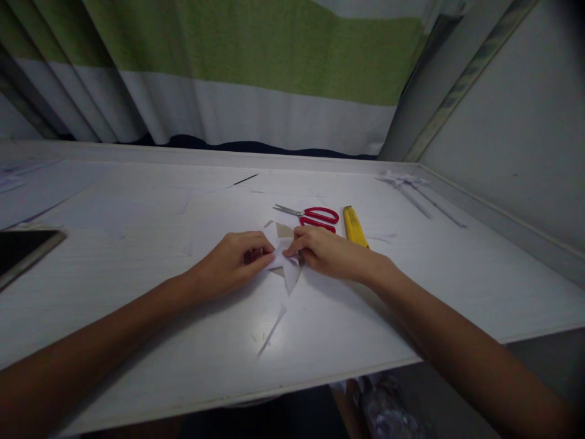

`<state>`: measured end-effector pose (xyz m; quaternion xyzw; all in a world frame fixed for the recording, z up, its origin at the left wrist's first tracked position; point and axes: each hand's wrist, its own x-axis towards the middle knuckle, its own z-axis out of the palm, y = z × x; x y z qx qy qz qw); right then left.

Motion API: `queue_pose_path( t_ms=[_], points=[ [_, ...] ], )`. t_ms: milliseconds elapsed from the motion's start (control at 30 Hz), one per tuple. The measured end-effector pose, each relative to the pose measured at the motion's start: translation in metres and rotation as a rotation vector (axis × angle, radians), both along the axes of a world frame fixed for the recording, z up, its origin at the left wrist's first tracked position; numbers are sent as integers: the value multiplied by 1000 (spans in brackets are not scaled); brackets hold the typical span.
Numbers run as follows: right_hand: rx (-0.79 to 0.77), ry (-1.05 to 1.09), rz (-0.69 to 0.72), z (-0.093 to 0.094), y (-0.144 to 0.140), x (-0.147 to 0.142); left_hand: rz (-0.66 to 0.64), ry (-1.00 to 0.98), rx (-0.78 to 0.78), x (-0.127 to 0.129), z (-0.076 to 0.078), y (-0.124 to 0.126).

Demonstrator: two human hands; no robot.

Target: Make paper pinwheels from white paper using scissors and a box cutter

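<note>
**1 head-worn view, looking forward and down**

The 1 camera is sitting on the person's head and is looking forward and down across the white table (137, 256). It is facing the striped curtain (256, 67) at the far edge, with the wall (516, 134) running along the right. Both forearms are entering from the bottom corners, close to the lens; the table's near edge is crossing the bottom.

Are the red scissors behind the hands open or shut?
Shut: the red scissors lie flat on the table, blades together in one thin point.
</note>
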<state>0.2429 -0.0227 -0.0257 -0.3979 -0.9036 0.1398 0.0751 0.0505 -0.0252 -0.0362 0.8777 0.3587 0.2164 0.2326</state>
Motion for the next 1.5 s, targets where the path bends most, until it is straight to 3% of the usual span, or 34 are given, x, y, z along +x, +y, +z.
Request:
queue_pose_path(
  t_ms=[400,800,1333,1500],
  points=[
    [-2,-3,1,0,0,-1,168,37,168,11,-10,0],
    [-22,-14,-6,0,0,-2,74,111,360,12,-18,1],
    [-62,-12,-38,-1,1,0,-56,49,286,5,-14,5],
    [-56,-12,-15,0,1,0,-101,85,341,2,-17,4]
  ],
)
